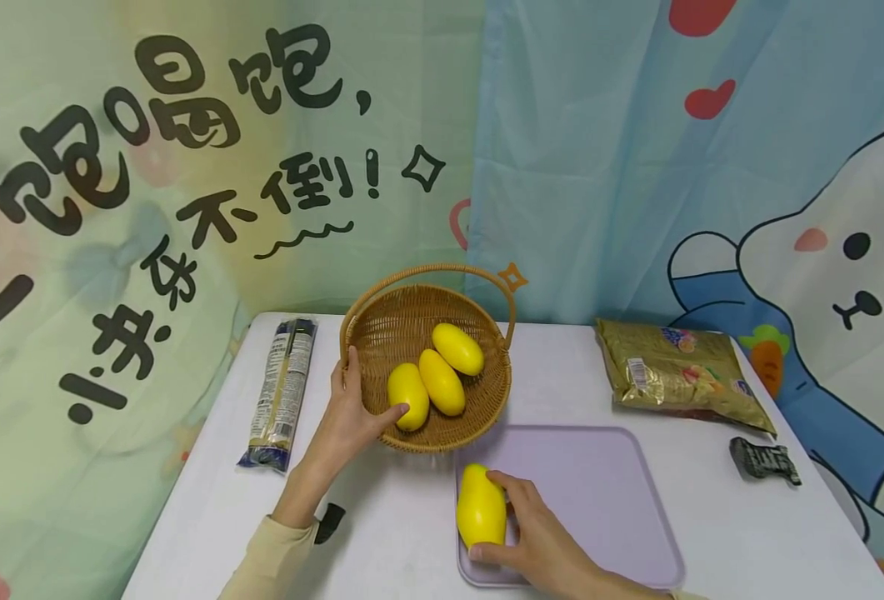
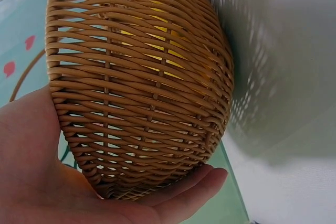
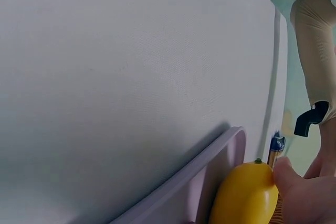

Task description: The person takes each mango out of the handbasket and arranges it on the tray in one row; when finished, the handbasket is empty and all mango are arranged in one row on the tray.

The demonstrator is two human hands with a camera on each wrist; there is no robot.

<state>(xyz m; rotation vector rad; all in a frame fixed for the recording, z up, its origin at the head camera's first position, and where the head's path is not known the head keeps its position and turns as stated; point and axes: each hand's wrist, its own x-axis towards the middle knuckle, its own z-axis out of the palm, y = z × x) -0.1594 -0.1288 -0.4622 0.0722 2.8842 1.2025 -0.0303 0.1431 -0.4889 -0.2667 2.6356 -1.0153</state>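
My left hand grips the left side of a brown wicker basket, thumb over the rim and fingers around the outside. In the left wrist view the woven wall fills much of the picture, tilted, with fingers beneath it. Three yellow mangoes lie inside, among them an upper one. My right hand holds another mango between thumb and fingers, over the left part of a lilac tray. Seen from the right wrist, this mango has a small green stem end and the thumb against it.
A long noodle-like packet lies left of the basket. At the right are a gold snack bag and a small black wrapped item. Printed curtains hang behind the white table.
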